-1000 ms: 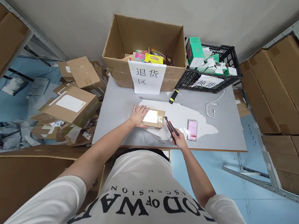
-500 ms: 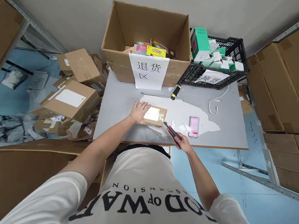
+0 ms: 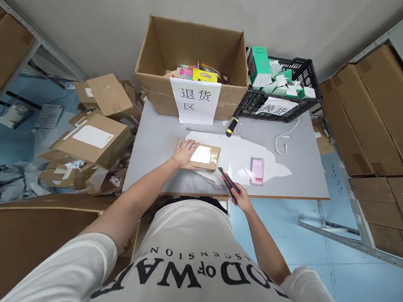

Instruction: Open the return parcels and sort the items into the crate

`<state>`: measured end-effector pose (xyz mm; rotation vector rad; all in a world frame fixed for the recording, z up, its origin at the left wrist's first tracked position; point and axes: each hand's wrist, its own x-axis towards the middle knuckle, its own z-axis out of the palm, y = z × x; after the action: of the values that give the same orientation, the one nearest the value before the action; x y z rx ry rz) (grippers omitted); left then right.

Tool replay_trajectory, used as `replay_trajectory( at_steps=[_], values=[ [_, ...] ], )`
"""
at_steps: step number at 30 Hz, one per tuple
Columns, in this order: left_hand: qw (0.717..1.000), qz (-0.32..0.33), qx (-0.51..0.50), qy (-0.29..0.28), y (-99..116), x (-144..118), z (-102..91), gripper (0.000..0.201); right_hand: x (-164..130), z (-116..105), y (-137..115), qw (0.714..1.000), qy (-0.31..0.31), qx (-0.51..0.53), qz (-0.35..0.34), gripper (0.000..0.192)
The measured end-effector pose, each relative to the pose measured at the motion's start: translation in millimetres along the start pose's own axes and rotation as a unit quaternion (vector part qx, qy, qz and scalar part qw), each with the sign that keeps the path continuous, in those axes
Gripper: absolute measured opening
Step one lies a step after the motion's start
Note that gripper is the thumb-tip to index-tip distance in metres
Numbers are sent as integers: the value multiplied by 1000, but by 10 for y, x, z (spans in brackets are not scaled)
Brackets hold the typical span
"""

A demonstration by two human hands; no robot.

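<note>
Head view: left hand (image 3: 184,152) flat, fingers spread open on the small brown box (image 3: 205,156) in the middle of the grey table (image 3: 152,146), right hand (image 3: 241,199) curled tight around the red-and-black cutter (image 3: 228,180) just beside the box.

A small brown cardboard parcel (image 3: 205,157) with a white label lies on the pale grey worktop (image 3: 153,142); beside it a red-and-black utility knife (image 3: 229,182), a pink phone (image 3: 256,170), a black-and-yellow tool (image 3: 232,127), a black plastic crate (image 3: 280,90) of green-and-white boxes, blue floor (image 3: 352,286).
</note>
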<state>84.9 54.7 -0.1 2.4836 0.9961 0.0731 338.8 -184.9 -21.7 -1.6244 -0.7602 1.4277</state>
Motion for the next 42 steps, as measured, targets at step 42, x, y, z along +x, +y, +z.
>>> replay_trajectory(
  at_steps=[42],
  values=[
    [994,-53,101,-5,422,-629,344,93,1440,907,-1214,682,-68,-649,-330,68]
  ],
)
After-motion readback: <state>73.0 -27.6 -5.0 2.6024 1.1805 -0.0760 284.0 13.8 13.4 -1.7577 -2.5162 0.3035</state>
